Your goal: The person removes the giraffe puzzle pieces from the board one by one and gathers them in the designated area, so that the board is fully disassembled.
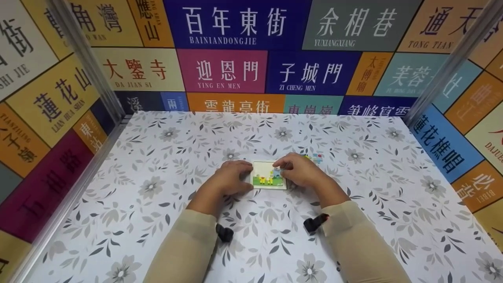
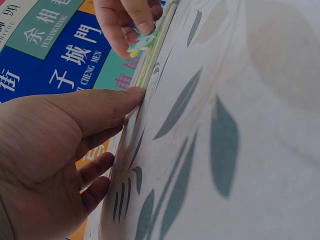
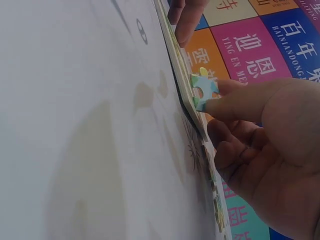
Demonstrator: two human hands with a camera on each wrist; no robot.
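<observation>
A small jigsaw puzzle tray (image 1: 261,169) lies flat on the table, with assembled pieces showing green grass and yellow figures along its near side. My left hand (image 1: 232,177) holds the tray's left side, thumb near the front corner and fingers toward the back one. In the left wrist view its thumb (image 2: 112,105) touches the tray's edge. My right hand (image 1: 300,169) pinches a light blue puzzle piece (image 3: 206,84) between thumb and fingers. That piece stands tilted at the right part of the tray, close over its surface.
Several loose puzzle pieces (image 1: 316,158) lie on the table behind the right hand, partly hidden by it. The white floral tabletop (image 1: 188,157) ends at upright panels with coloured signs (image 1: 235,70). A black wrist device (image 1: 314,224) sits at each sleeve cuff.
</observation>
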